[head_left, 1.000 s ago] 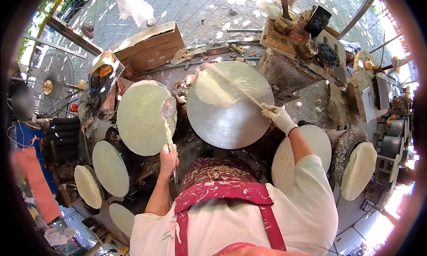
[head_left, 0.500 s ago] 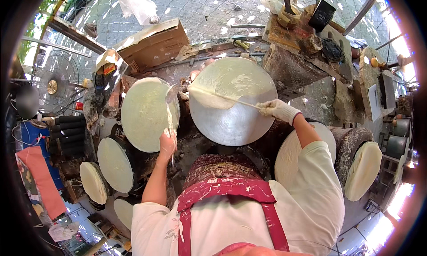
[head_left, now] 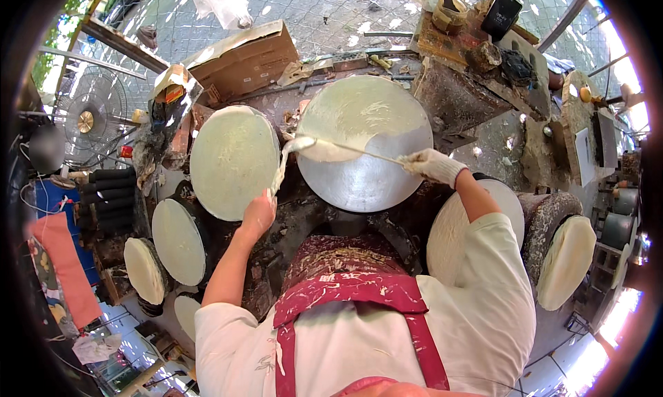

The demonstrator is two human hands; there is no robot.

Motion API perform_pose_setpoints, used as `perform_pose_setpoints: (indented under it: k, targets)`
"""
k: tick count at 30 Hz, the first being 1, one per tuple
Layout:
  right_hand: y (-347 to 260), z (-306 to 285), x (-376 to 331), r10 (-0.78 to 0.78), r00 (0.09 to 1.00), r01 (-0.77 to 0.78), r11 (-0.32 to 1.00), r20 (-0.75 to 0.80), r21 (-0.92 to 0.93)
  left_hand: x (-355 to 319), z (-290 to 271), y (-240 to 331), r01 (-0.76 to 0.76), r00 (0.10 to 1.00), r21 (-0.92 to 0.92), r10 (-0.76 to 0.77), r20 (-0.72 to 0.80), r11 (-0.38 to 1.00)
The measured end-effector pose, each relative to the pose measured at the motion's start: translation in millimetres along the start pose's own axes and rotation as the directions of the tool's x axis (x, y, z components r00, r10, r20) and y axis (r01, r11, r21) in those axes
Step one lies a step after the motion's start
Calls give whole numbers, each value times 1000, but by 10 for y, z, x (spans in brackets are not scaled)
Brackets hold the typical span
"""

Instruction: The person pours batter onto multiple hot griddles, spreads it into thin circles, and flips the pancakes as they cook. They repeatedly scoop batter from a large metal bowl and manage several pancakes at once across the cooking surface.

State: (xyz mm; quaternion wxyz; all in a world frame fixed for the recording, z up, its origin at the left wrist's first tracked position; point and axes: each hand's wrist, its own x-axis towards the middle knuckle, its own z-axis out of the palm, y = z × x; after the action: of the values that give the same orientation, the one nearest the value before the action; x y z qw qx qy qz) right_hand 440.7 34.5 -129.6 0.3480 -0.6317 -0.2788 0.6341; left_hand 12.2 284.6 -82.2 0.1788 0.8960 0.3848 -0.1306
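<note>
My bare left hand (head_left: 258,216) is closed round the paste-smeared handle of a ladle (head_left: 298,144), whose rounded head hangs at the left rim of the middle round griddle (head_left: 360,195). My right hand (head_left: 434,168), in a whitish knit glove, grips a thin-handled scraper (head_left: 369,155) reaching left over that griddle. The scraper's far end carries pale paste and meets or nearly meets the ladle's head; I cannot tell if they touch. Pale batter coats the far part of the griddle, while its nearer part is bare shiny metal.
A batter-covered round plate (head_left: 233,162) stands left of the griddle, another (head_left: 459,238) at its right. Several smaller ones sit farther out, including one at far right (head_left: 566,262). Behind are a cardboard box (head_left: 245,62), a tub (head_left: 450,17) and a phone (head_left: 501,16). A fan (head_left: 85,121) stands far left.
My left hand has risen a little and swung the ladle's head rightward to the scraper's end. The right hand stays about where it was. The pale paste along the scraper looks narrower.
</note>
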Motion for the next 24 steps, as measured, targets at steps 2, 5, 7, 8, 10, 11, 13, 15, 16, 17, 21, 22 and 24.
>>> perform_pose_setpoints:
  k: [2,5,7,8,10,11,13,15,16,17,21,22,24]
  targets:
    - [-193,134,-431,190,982,-189,981,11,-47,-336,-71,23,-9,996,9,8,87,1000]
    - [5,435,-951,152,986,-143,981,-70,130,-720,134,68,-6,982,-25,10,186,1000]
    - [217,897,-1227,81,972,26,895,-220,445,-820,255,107,-28,975,-107,51,217,994]
    - [234,1190,-1314,121,963,48,801,-239,597,-802,250,59,-107,963,-200,152,222,974]
    - [505,1632,-1303,287,950,-84,613,-122,785,-656,137,-49,-262,913,-382,355,199,886]
    - [416,1932,-1176,304,934,-19,566,-187,824,-617,-9,-75,-270,924,-453,360,125,850]
    - [399,2348,-783,235,933,93,574,-273,814,-646,-310,-201,-285,939,-585,344,-10,759]
    - [-86,2828,-277,192,916,153,645,-353,749,-619,-248,-517,-383,923,-743,250,-292,549]
    - [-323,3076,1,249,889,122,682,-385,722,-566,-258,-655,-375,927,-765,184,-328,524]
    - [-537,3288,248,306,855,84,716,-419,693,-495,-272,-775,-367,926,-789,115,-358,492]
    - [362,3848,1637,160,619,22,975,-769,220,-498,-589,-1023,-29,995,-991,100,-16,134]
    - [258,3922,1604,150,544,-97,988,-826,116,-562,-614,-1125,-12,996,-984,88,4,175]
    - [97,3933,1324,267,450,-258,952,-852,163,-667,-535,-1291,-6,997,-985,79,7,171]
